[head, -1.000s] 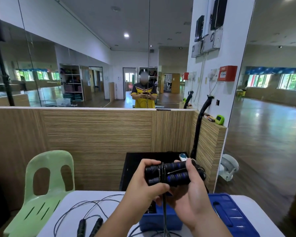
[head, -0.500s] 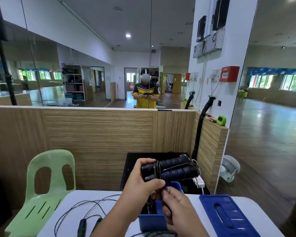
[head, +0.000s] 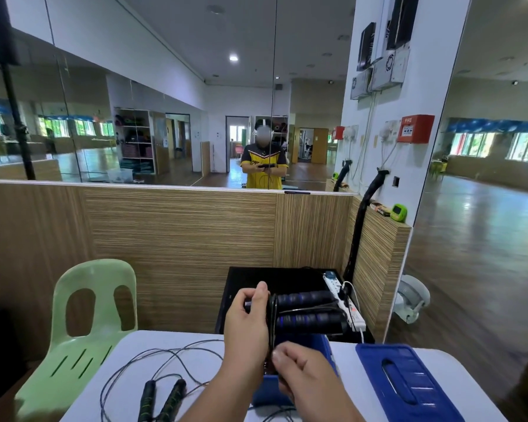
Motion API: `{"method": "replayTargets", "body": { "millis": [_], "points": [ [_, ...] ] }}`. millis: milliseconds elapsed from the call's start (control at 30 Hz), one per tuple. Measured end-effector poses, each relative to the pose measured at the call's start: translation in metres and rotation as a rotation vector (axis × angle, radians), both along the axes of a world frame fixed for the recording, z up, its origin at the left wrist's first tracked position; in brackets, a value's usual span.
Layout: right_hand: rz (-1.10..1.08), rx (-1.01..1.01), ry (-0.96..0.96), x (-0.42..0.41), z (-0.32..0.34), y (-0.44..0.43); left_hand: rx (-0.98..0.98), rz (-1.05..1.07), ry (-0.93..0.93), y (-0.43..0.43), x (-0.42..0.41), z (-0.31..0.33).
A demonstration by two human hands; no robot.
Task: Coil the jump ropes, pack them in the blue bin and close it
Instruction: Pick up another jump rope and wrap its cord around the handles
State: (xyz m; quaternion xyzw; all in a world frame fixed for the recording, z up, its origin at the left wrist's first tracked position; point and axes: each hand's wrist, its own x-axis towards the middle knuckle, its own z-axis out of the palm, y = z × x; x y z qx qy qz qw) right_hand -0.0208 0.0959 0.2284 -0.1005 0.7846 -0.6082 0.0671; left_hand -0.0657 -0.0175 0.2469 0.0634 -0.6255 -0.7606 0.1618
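Head view: a second jump rope point(head: 162, 400) lies loose on the table point(head: 345, 351), near left. Of the hands, the right hand point(head: 305, 382) pinches the black cord point(head: 272, 333) in front of the blue bin point(head: 319, 345). The left hand point(head: 250, 324) grips the blue-black handles point(head: 308, 310) above the bin. The blue lid point(head: 409, 388) lies to the bin's right.

Dance studio — mirror wall point(head: 165, 117), wooden floor point(head: 470, 239)

Left hand point(head: 250, 327): grips two black-and-blue foam jump-rope handles point(head: 308, 310), held side by side.
Right hand point(head: 305, 379): pinches thin black cord point(head: 272, 328) below them.
Blue plastic bin point(head: 323, 345): lidless, on white bench point(head: 195, 354).
Blue plastic lid point(head: 409, 382): right of bin.
Black-and-green-handled jump rope point(head: 162, 400): uncoiled, bench left.
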Motion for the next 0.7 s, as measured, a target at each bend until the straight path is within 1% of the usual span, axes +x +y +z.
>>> {"method": "replayTargets", "body": {
  "millis": [67,167,500,700],
  "points": [
    [0.018,0.019,0.045,0.004,0.000,-0.002,0.009,0.058,-0.001,0.000,-0.002,-0.002],
    [0.050,0.048,0.077,0.007,-0.002,-0.001,0.005,0.060,0.002,0.000,-0.004,-0.003],
    [0.096,0.000,-0.012,0.001,-0.013,0.002,0.017,0.077,0.001,0.009,-0.002,-0.004],
    [0.138,0.103,-0.021,0.000,-0.008,0.003,0.041,0.034,-0.056,0.005,0.000,-0.011]
  ]
}}
